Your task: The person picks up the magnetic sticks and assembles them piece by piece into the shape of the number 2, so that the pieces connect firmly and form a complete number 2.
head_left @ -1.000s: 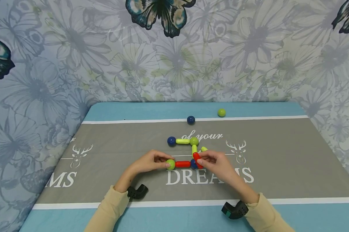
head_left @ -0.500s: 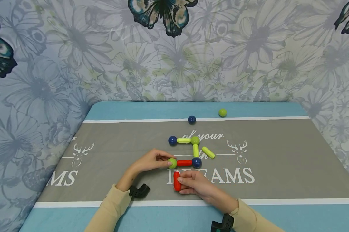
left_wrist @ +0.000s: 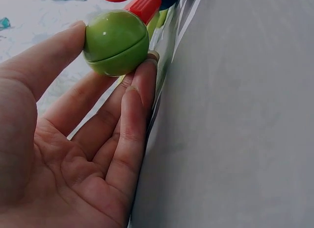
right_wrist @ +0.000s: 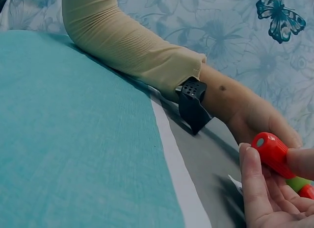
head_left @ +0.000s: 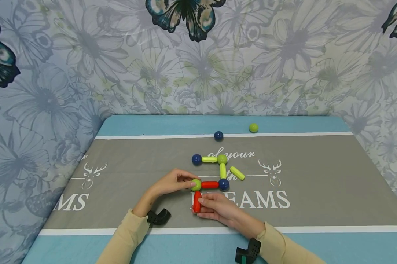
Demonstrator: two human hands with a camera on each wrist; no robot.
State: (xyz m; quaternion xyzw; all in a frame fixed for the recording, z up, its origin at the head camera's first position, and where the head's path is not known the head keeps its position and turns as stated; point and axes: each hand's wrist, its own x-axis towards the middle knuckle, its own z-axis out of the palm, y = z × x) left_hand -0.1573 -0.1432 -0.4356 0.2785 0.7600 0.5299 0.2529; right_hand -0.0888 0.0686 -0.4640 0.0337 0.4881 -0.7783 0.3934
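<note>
My left hand point(head_left: 172, 183) pinches a shiny green ball point(head_left: 195, 185) between thumb and fingers; the left wrist view shows the ball point(left_wrist: 117, 44) with a seam around it. A red rod point(head_left: 210, 185) joins that ball to a dark blue ball point(head_left: 224, 184). From there a lime rod point(head_left: 223, 171), another green ball point(head_left: 222, 159), a second lime rod point(head_left: 209, 160) and a blue ball point(head_left: 196, 159) continue the chain. My right hand point(head_left: 218, 209) holds a second red rod point(head_left: 197, 202), its far end at the pinched ball's near side. Whether they touch is unclear.
Right of the chain lies a loose lime rod point(head_left: 237, 173). Farther back are a loose blue ball point(head_left: 219, 136) and a loose green ball point(head_left: 253, 127). Everything lies on a grey printed runner point(head_left: 323, 183) over a blue cloth point(head_left: 172, 249).
My right hand has carried its red rod from beside the joined blue ball leftward and toward me, then slightly forward to the pinched green ball. My left hand keeps its pinch.
</note>
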